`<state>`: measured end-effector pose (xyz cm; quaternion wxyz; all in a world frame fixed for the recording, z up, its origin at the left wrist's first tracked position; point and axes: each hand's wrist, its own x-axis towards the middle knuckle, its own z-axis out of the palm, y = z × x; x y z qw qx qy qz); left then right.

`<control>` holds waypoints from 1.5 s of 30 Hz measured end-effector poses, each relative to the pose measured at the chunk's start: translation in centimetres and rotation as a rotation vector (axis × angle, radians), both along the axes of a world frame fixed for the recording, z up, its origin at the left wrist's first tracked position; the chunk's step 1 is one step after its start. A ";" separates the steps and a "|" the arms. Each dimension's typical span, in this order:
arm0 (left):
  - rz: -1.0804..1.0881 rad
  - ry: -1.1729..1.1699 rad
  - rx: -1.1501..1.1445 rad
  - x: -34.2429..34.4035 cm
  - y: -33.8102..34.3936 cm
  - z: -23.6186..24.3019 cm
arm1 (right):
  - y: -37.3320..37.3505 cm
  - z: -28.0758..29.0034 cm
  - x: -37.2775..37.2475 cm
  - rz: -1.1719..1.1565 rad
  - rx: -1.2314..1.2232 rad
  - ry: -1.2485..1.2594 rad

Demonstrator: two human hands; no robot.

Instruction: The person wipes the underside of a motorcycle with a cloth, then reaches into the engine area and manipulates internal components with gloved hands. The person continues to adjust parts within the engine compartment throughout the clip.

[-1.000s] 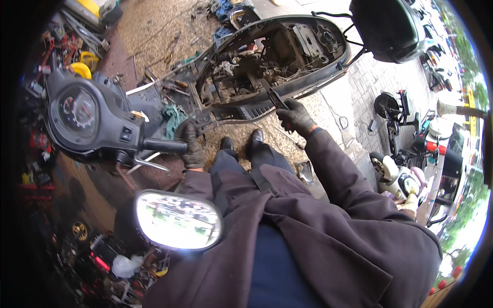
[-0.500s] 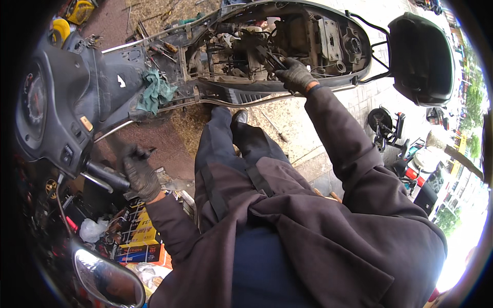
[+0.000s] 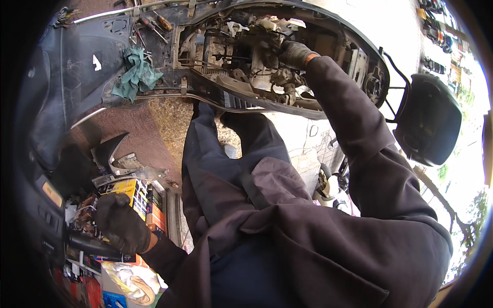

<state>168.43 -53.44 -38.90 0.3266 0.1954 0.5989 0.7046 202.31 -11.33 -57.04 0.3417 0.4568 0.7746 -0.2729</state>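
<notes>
Scooter (image 3: 205,88), seat and covers off, lies across the upper part of the view, its body rim bounding an exposed bay of dirty metal parts (image 3: 287,82).

Right hand (image 3: 295,55), gloved, reaches over the near edge of the body rim into the bay. Fingers bent downward among the parts; whether they grip anything cannot be told, tips hidden.

Left hand (image 3: 122,222), gloved, low at left, just beside the black handlebar grip (image 3: 92,244). Fingers partly curled; contact with the grip cannot be determined.

Footboard (image 3: 115,28): crumpled teal cloth (image 3: 136,76) at its near edge; screwdriver with orange handle (image 3: 163,20) and screwdriver with red handle (image 3: 145,22) toward its far edge, close together. Small white patch (image 3: 96,63) on the front panel, left of the cloth.

Black top box (image 3: 430,120) on a tubular rack beyond the body's rear end.

Floor, near side of the scooter: curved dark plastic panel (image 3: 106,152); yellow carton (image 3: 136,191) and orange carton (image 3: 155,218) just beyond the left hand.
</notes>
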 end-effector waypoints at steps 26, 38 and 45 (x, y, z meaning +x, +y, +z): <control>-0.170 -0.770 -0.528 12.5 15.5 -20.8 | 1.8 -15.9 1.2 0.109 -0.088 0.030; -0.221 -0.738 -0.678 12.7 15.7 -24.4 | 3.8 -9.0 -2.9 0.213 -0.108 -0.302; -0.110 -0.843 -0.672 16.9 13.9 -26.4 | 3.7 -8.7 -3.4 0.458 0.062 -0.117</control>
